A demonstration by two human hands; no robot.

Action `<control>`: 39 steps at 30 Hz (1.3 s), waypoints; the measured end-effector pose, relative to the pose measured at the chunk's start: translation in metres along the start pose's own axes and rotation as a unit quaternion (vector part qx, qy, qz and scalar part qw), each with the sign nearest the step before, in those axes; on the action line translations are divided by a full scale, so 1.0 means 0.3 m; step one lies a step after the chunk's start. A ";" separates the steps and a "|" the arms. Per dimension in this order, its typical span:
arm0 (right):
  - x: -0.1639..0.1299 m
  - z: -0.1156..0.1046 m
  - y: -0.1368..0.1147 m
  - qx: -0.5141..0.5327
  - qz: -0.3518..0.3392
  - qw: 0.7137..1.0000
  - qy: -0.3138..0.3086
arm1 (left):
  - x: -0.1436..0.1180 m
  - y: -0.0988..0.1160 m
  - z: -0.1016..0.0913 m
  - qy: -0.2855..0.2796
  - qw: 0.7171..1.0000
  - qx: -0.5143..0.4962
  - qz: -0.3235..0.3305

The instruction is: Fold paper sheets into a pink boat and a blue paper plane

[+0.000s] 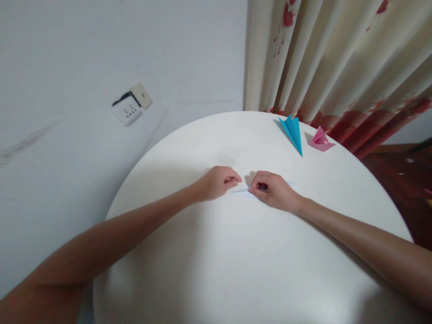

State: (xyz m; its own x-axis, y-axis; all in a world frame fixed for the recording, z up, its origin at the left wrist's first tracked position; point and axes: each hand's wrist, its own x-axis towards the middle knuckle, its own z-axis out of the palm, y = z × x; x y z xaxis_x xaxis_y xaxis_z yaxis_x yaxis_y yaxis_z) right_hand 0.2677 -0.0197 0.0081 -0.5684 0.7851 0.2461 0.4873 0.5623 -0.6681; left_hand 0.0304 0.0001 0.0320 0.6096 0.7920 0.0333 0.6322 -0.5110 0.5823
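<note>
Both hands pinch a pale folded paper (pixel 251 191) on the bench (pixel 216 270): left hand (pixel 218 182), right hand (pixel 273 189). Firm, even pressure along the fold should sharpen it.

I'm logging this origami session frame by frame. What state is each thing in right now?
White paper: folded thin, flat on the table, pressed under both hands.
Left hand: curled, fingers at the paper's left tip.
Right hand: curled, fingers pinching the paper.
Blue paper model: folded to a point, lying apart at the far edge.
Pink paper model: folded, beside the blue one.
Curtain: hanging drawn.
Wall socket: nothing plugged in.
</note>
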 end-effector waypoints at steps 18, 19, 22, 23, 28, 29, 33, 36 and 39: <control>-0.001 0.011 0.013 -0.014 -0.009 1.000 0.008 | -0.246 0.101 0.148 0.033 0.960 0.275 0.040; -0.002 0.012 0.013 -0.015 -0.011 1.000 0.009 | -0.251 0.101 0.148 0.035 0.959 0.279 0.037; -0.007 0.015 0.012 -0.020 -0.022 0.999 0.012 | -0.264 0.100 0.147 0.037 0.955 0.294 0.031; -0.010 0.016 0.011 -0.025 -0.027 0.999 0.012 | -0.266 0.100 0.146 0.037 0.953 0.299 0.029; -0.023 0.023 0.010 -0.081 -0.098 0.992 0.013 | -0.266 0.111 0.143 0.039 0.947 0.317 0.029; -0.024 0.024 0.011 -0.098 -0.118 0.988 0.013 | -0.266 0.112 0.142 0.040 0.947 0.317 0.030; -0.023 0.029 0.015 -0.158 -0.161 0.974 -0.003 | -0.269 0.092 0.137 0.050 0.952 0.298 0.036; -0.022 0.027 0.014 -0.180 -0.167 0.969 -0.017 | -0.267 0.057 0.132 0.082 0.961 0.262 0.037; -0.021 0.025 0.011 -0.189 -0.169 0.967 -0.025 | -0.258 0.033 0.127 0.111 0.967 0.226 0.043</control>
State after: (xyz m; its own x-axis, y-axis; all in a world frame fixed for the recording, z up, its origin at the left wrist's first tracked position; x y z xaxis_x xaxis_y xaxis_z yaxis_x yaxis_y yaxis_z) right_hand 0.2679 -0.0247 -0.0011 -0.7641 0.5316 0.3654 0.4702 0.8468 -0.2486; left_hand 0.0077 -0.0791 0.0042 0.5823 0.7672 0.2690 0.7596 -0.6313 0.1561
